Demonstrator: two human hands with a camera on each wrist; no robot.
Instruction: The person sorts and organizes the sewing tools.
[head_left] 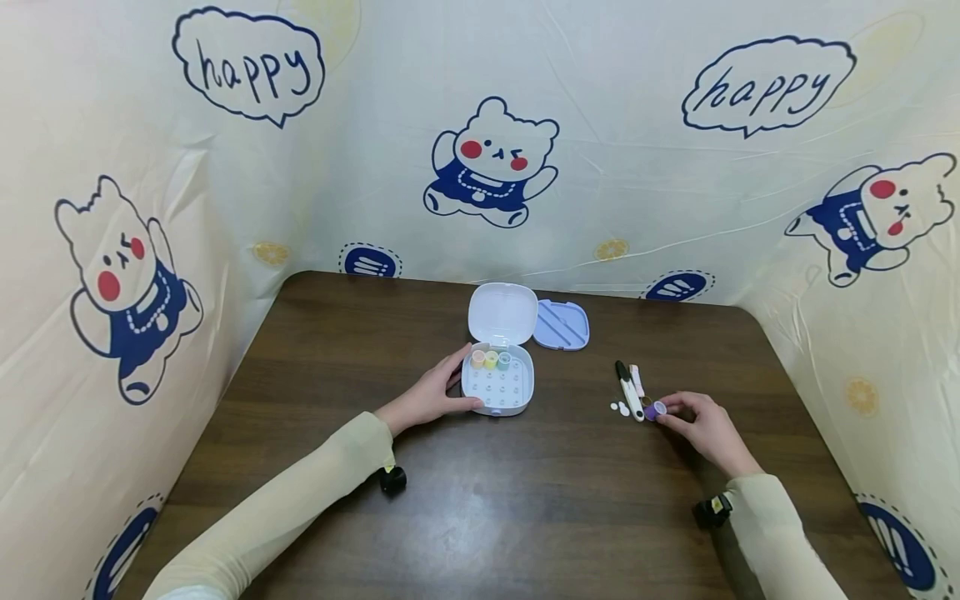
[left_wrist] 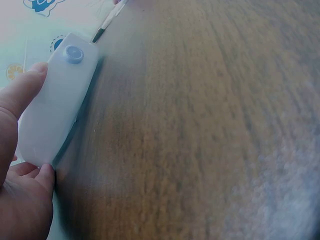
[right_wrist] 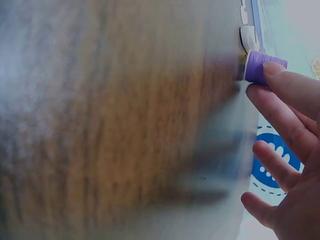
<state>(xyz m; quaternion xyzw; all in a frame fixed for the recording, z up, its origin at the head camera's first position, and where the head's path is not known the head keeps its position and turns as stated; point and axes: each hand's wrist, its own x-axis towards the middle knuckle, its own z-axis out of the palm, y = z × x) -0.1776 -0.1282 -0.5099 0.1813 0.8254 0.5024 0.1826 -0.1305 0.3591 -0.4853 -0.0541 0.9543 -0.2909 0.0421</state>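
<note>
The purple spool [head_left: 652, 412] is pinched by the right hand [head_left: 701, 423], just beside a black-and-white tool [head_left: 632, 398]. The box [head_left: 498, 398] is gripped at its left side by the left hand [head_left: 433, 395]; three spools [head_left: 491, 361] are seated in its back row. Beyond, its lid [head_left: 502, 313] is raised and a tray [head_left: 572, 323] is laid alongside.

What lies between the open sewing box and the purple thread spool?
In the head view, from the sewing box: bare tabletop, small white pieces, a dark-ended white tool, a slim pale item and a small brownish item, beside the purple thread spool.
</note>
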